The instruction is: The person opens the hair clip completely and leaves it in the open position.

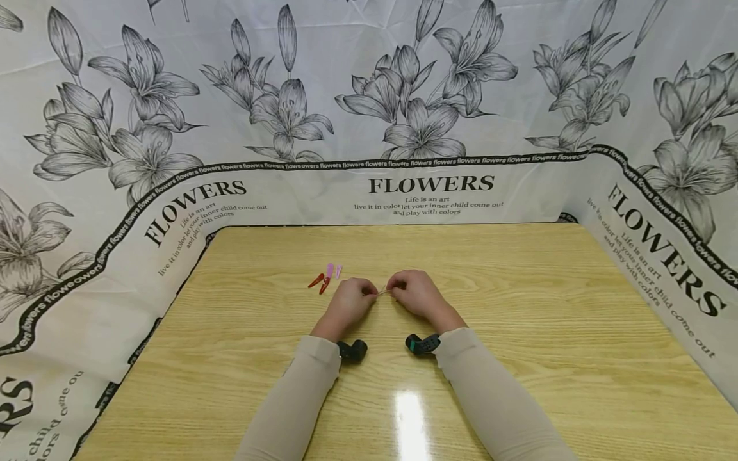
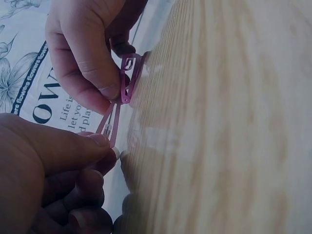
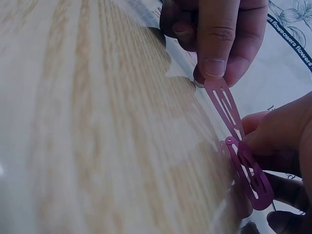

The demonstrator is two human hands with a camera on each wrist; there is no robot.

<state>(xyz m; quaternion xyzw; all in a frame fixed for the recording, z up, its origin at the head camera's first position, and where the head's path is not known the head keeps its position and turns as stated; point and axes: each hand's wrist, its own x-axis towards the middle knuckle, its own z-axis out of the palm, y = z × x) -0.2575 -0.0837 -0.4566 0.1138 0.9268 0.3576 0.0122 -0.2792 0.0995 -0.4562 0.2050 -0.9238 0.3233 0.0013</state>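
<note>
Near the middle of the table, my left hand (image 1: 349, 303) and right hand (image 1: 418, 294) meet over two snap hair clips. In the right wrist view, the left thumb and fingertips pinch the wide end of a pale pink hair clip (image 3: 212, 87). Its narrow end reaches the right thumb and finger. A magenta hair clip (image 3: 263, 201) sits against the right-hand fingers, which grip it near its narrow end. The left wrist view shows the same magenta clip beside the right thumb. Whether the two clips are linked is hidden by the fingertips.
Left of my hands lie two red hair clips (image 1: 316, 280), a purple-pink clip (image 1: 330, 270) and a lilac clip (image 1: 338, 272). They rest on the wood-grain table (image 1: 507, 288). A flower-printed cloth (image 1: 323, 186) encloses the table's back and sides.
</note>
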